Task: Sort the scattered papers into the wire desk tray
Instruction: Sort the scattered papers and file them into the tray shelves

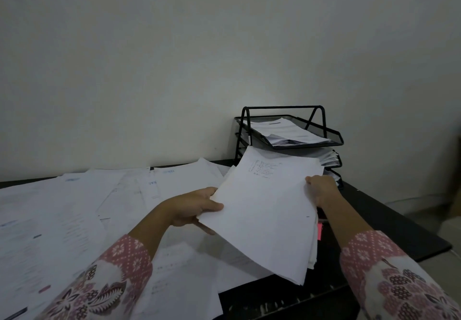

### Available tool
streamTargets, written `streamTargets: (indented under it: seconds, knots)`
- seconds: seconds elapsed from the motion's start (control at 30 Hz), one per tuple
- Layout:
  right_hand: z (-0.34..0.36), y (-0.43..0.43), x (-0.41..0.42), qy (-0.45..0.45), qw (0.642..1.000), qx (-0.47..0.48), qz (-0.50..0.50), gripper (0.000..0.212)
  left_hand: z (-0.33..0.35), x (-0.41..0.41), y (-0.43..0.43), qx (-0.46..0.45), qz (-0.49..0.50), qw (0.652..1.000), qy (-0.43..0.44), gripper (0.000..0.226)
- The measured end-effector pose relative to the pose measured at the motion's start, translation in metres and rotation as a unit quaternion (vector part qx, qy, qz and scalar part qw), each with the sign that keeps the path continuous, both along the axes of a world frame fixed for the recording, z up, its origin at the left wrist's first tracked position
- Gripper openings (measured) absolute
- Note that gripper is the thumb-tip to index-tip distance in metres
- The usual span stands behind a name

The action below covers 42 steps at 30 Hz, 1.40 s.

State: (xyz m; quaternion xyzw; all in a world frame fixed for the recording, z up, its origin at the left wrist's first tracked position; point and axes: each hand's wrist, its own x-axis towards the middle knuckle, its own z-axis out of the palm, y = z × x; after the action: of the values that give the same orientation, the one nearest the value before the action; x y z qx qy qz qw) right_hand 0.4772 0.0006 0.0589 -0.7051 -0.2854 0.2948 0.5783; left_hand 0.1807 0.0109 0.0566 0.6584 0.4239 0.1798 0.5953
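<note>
Head view: a thick sheaf of white printed sheets (264,215) is held up over the black desk (389,210), its far edge pointing toward one o'clock at the black three-tier wire mesh desk tray (321,142). The left hand (194,207) grips the sheaf's left edge at nine o'clock, thumb curled over the top sheet and fingers tucked beneath. The right hand (321,190) pinches the right edge at about two o'clock; its fingers disappear under the paper, so only the thumb side shows. Both forearms wear pink floral-print sleeves (389,265).

The tray stands at the back of the desk against the pale wall (174,58), just beyond the sheaf's far edge. Its top tier already carries a shallow pile of papers, and the middle tier looks well filled; the bottom tier is mostly hidden behind the sheaf, though some paper shows there.

From eight to eleven o'clock, loose white printed papers (74,210) lie spread and overlapping across the desk, and more sit directly under the sheaf. By my judgement the sorting is partway: several batches are filed, one batch is in hand near the tray, and a large share remains scattered.
</note>
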Motion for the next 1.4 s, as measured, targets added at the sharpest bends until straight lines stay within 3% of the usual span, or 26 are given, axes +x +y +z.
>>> streamTargets:
  seconds: [0.17, 0.27, 0.5, 0.7, 0.8, 0.87, 0.93, 1.1, 1.17, 1.23, 1.33, 1.4]
  knots:
    - [-0.001, 0.005, 0.024, 0.068, 0.997, 0.046, -0.001, 0.038, 0.006, 0.028, 0.008, 0.072, 0.029, 0.996, 0.04, 0.035]
    - [0.0, 0.005, 0.031, 0.101, 0.994, 0.044, 0.008, 0.039, 0.009, 0.048, 0.013, 0.071, 0.054, 0.996, 0.015, 0.033]
    - [-0.002, -0.009, 0.049, 0.027, 0.997, -0.041, 0.06, 0.043, 0.012, 0.098, 0.019, 0.028, 0.085, 0.995, -0.053, 0.026]
    - [-0.001, -0.017, 0.067, 0.011, 0.998, -0.042, 0.044, 0.032, 0.009, 0.136, 0.028, -0.011, 0.153, 0.982, -0.112, 0.032]
    - [0.002, -0.019, 0.068, 0.131, 0.991, 0.026, 0.014, 0.009, 0.006, 0.151, 0.032, -0.011, 0.185, 0.973, -0.14, 0.029]
    - [0.001, -0.017, 0.067, 0.262, 0.959, 0.112, -0.006, 0.006, 0.002, 0.16, 0.036, -0.017, 0.204, 0.965, -0.162, 0.034]
    - [-0.002, -0.015, 0.062, 0.328, 0.929, 0.17, 0.012, 0.004, 0.0, 0.168, 0.038, -0.019, 0.216, 0.96, -0.175, 0.041]
    - [-0.014, -0.009, 0.045, 0.261, 0.952, 0.152, 0.055, 0.007, -0.007, 0.172, 0.036, -0.019, 0.204, 0.958, -0.202, 0.036]
    - [-0.014, -0.004, 0.045, 0.247, 0.956, 0.155, 0.033, 0.011, -0.016, 0.162, 0.039, 0.029, 0.188, 0.971, -0.146, 0.044]
    - [-0.012, 0.0, 0.047, 0.23, 0.96, 0.162, 0.021, 0.012, -0.029, 0.146, 0.041, 0.143, 0.187, 0.97, -0.053, 0.049]
    - [-0.006, 0.011, 0.05, 0.205, 0.965, 0.165, 0.011, 0.013, -0.059, 0.115, 0.05, 0.361, 0.163, 0.902, 0.173, 0.04]
    - [-0.002, 0.022, 0.053, 0.196, 0.965, 0.172, 0.003, 0.018, -0.081, 0.099, 0.056, 0.423, 0.123, 0.847, 0.297, 0.041]
